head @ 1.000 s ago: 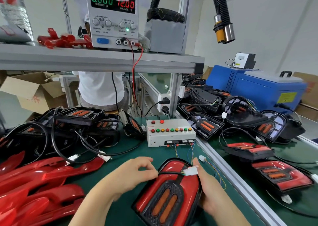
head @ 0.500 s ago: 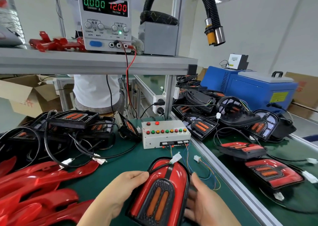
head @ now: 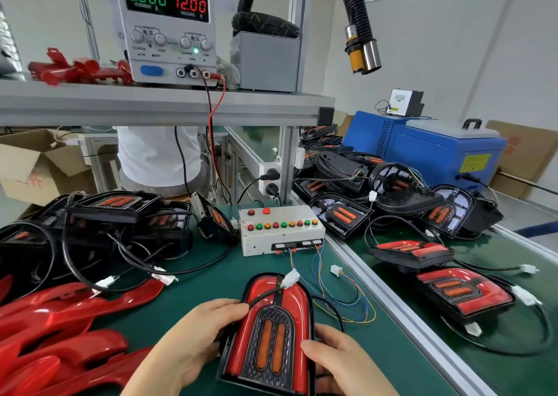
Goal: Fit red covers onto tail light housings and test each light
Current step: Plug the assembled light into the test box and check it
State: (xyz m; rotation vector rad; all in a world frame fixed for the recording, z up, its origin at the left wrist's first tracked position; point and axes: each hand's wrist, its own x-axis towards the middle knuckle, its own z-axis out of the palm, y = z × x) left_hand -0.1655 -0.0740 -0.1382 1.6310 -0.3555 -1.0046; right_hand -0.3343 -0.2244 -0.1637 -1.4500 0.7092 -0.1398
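The left hand (head: 196, 335) and right hand (head: 341, 362) each clasp a side edge of the red-covered tail light (head: 271, 335), steadying it face-up, probably for testing (its white plug (head: 290, 278) lies unconnected on top). Beyond it sits the tester box (head: 280, 229). I cannot tell what the open cardboard box (head: 36, 166) at far left holds.

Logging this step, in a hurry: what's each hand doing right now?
Left hand: grips the left edge of the tail light, fingers curled round it.
Right hand: holds the tail light's right edge, thumb on its face.
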